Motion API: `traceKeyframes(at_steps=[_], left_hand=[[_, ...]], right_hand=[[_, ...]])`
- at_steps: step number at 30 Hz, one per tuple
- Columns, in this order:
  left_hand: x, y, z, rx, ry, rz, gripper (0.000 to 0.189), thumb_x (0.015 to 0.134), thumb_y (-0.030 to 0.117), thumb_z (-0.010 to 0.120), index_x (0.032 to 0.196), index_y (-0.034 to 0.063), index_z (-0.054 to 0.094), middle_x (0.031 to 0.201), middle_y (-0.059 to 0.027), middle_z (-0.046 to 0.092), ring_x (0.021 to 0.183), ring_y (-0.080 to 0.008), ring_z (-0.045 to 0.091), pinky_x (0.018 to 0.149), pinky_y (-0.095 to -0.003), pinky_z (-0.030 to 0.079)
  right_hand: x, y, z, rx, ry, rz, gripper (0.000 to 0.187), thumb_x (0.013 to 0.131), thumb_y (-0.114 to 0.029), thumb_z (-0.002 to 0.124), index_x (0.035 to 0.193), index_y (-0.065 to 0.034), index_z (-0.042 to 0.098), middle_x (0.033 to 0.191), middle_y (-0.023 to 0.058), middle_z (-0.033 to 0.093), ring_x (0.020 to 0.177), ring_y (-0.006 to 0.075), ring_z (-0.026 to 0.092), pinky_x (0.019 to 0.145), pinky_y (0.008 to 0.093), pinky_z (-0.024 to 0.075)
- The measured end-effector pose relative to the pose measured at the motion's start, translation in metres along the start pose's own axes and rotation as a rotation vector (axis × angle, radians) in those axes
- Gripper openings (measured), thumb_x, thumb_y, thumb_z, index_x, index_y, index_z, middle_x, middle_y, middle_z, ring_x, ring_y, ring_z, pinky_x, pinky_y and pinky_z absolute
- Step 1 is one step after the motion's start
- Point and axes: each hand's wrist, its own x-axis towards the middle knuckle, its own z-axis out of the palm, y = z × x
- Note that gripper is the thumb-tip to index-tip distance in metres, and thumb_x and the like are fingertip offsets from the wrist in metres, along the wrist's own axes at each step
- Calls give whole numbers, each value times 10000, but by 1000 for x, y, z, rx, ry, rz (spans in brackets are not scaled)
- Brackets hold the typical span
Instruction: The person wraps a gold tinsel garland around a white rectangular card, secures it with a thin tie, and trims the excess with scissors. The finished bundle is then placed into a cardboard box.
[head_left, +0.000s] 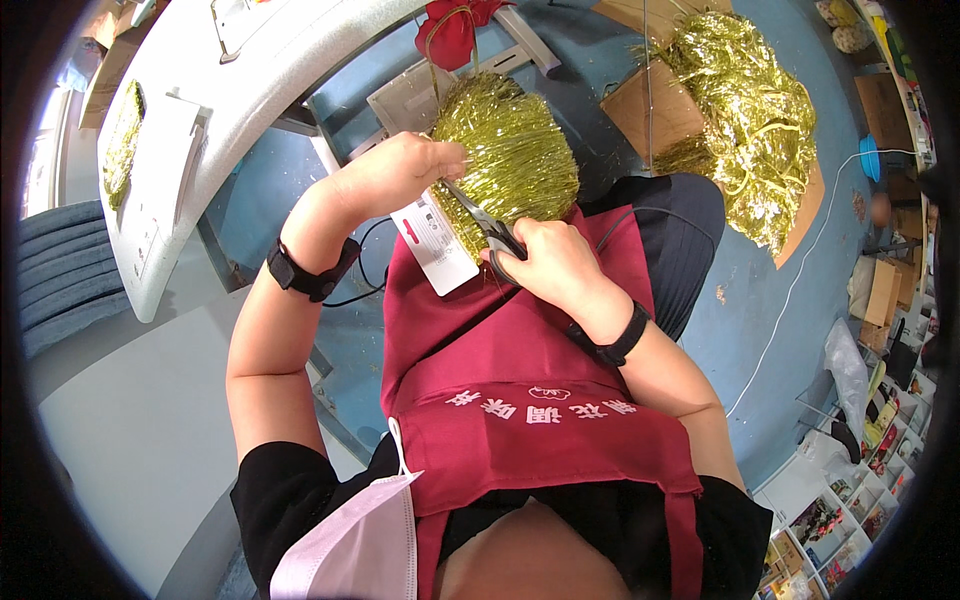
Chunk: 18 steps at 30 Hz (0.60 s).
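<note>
A thick bundle of shiny gold tinsel (517, 146) lies over the front of my lap. My left hand (405, 171) grips its left edge, with the fingertips closed. My right hand (555, 259) holds scissors (487, 217) with black and grey handles. Their blades point up and left along the tinsel's edge, towards my left fingertips. Below my left hand a white printed card (436, 247) with a red mark rests against the tinsel and my dark red apron (517, 345). How the card is attached is hidden.
A large gold tinsel heap (757, 135) lies on cardboard (652, 112) at the right on the blue floor. A white table (300, 45) curves along the left, with a smaller tinsel piece (124, 146) on it. Red fabric (448, 37) hangs beyond the bundle. A white cable (787, 292) crosses the floor.
</note>
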Motion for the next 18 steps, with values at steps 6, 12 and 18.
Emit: traceKeyframes(at_steps=[6,12,18], left_hand=[[-1,0,-1,17,-13,-20,136,914,56,548,1022,47,630,868,-175,698,870,-391,678,771,-454,521],[0,0,-1,36,-13,-7,136,918,63,548,1025,49,630,872,-172,701,876,-387,681,774,-445,528],[-5,0,2,-15,-17,-72,129,935,68,548,1021,42,640,922,-159,713,901,-361,690,795,-428,536]], right_hand=[[2,1,1,3,-4,-24,410,855,-394,735,796,2,652,704,245,666,677,431,680,650,507,557],[2,6,12,-46,33,-37,343,854,-344,729,814,-10,660,720,227,683,684,414,692,653,502,564],[2,10,18,-68,6,-53,305,835,-316,734,834,-19,668,763,217,700,717,402,701,686,489,570]])
